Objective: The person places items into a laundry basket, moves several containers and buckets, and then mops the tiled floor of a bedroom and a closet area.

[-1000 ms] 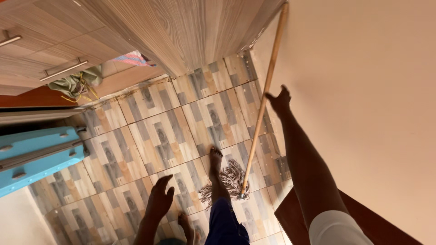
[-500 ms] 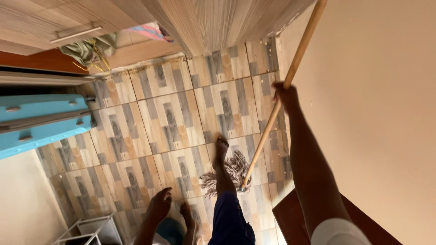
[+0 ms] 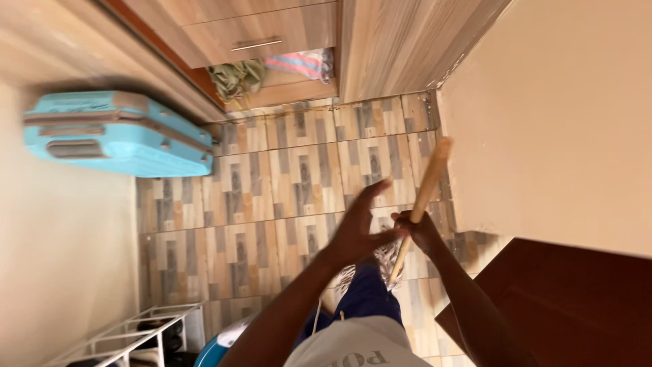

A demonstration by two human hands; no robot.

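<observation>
Right hand (image 3: 418, 230) fisted in a grip, left hand (image 3: 360, 228) open, fingers spread

A smooth, matt pale wooden mop handle (image 3: 426, 189) stands over glossy patterned ceramic floor tiles (image 3: 272, 197), beside a hard turquoise plastic suitcase (image 3: 119, 132).

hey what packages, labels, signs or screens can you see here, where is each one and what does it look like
No packages, signs or screens in view.
Print on the grey shirt, bottom centre: a few white block letters, cut off by the frame edge.
Label panel on the light blue suitcase, upper left against the wall: a darker blue rounded rectangle on its side, too blurred for detail.
</observation>
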